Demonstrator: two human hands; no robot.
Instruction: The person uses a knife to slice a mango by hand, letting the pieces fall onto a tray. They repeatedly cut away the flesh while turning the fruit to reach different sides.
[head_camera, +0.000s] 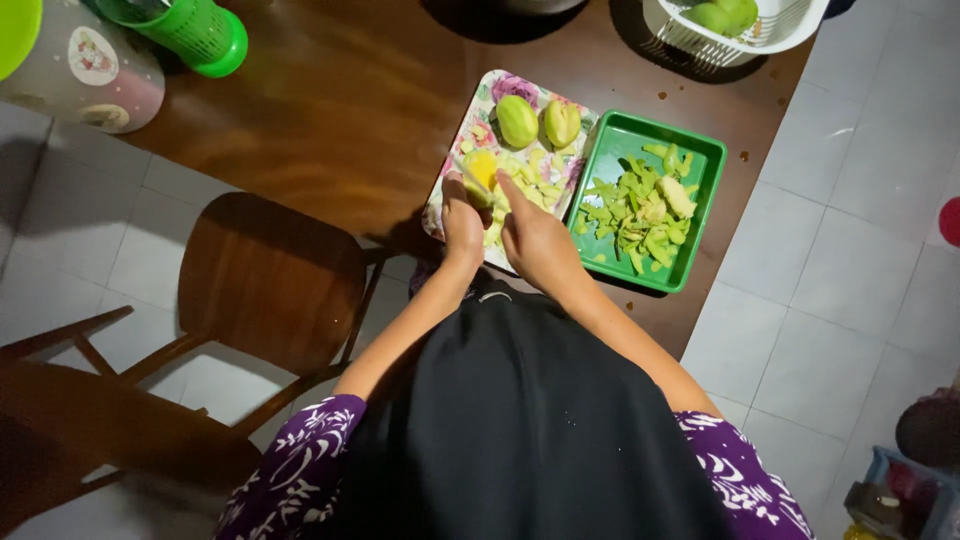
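Observation:
My left hand (462, 226) grips a peeled yellow mango piece (481, 167) over a floral tray (455, 160) on the wooden table. My right hand (536, 238) is closed beside it, index finger stretched toward the fruit; it seems to hold a knife, but the blade is hidden. Cut yellow-green pieces (536, 175) lie on the tray. Two whole green mangoes (517, 121) (561, 123) sit at the tray's far end. A green rectangular tray (706, 163) to the right holds green peels (643, 209).
A white basket (790, 28) with green mangoes stands at the table's far right corner. A green plastic container (200, 32) lies at the far left. A wooden chair (270, 280) stands left of me on the tiled floor.

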